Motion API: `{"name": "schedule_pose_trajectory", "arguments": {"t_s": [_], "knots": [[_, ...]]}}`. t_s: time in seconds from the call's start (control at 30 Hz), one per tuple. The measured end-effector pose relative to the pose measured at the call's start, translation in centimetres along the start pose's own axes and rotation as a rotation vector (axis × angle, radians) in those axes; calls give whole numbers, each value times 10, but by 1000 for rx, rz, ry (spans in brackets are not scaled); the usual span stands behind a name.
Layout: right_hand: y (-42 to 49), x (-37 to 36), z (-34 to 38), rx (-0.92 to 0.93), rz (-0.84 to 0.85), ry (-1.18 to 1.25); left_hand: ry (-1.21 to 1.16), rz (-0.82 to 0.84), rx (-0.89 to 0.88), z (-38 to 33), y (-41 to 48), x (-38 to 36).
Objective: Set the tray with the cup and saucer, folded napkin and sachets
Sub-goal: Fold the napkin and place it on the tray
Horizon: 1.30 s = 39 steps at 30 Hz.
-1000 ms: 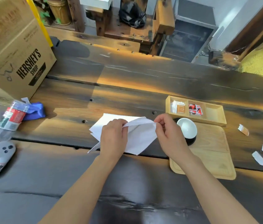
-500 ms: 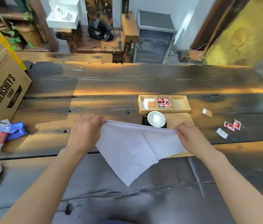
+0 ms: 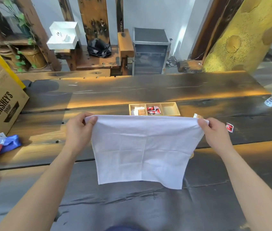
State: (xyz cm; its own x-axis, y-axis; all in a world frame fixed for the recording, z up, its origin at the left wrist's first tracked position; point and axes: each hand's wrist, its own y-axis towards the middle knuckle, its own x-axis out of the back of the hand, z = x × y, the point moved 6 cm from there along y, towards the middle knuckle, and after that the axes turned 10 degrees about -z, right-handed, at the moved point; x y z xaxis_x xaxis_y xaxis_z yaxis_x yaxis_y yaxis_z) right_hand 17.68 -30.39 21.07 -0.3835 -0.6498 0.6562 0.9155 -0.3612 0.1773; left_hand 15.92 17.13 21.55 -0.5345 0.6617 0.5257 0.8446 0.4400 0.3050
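Now opened out flat from a bunched fold, napkin stretched between left hand and right hand, each grip pinching a top corner; refolding apparently next.

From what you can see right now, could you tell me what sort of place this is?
Probably a rustic café or its service counter. A dark plank table carries a wooden sachet box, a Hershey's Syrup carton stands at its left end, and both hands hold up a white napkin.
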Motion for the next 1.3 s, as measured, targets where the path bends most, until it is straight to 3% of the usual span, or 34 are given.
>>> {"name": "schedule_pose_trajectory", "arguments": {"t_s": [0.1,0.23,0.5,0.67,0.97,1.3], "knots": [[25,19,1,-118,-26,243,-151,-15,70,-16,9,-15],[62,37,14,-142,77,456,-268,-88,141,-48,32,-30],[95,94,39,-1,-18,760,-329,-184,-50,-112,36,-18],[48,69,-31,-30,-65,522,-231,-126,-45,-55,-36,-19],[-103,-39,-192,-228,207,85,78,217,303,118,-214,-58],[-169,-49,-250,-316,333,-161,200,429,495,172,-289,-71]]}}
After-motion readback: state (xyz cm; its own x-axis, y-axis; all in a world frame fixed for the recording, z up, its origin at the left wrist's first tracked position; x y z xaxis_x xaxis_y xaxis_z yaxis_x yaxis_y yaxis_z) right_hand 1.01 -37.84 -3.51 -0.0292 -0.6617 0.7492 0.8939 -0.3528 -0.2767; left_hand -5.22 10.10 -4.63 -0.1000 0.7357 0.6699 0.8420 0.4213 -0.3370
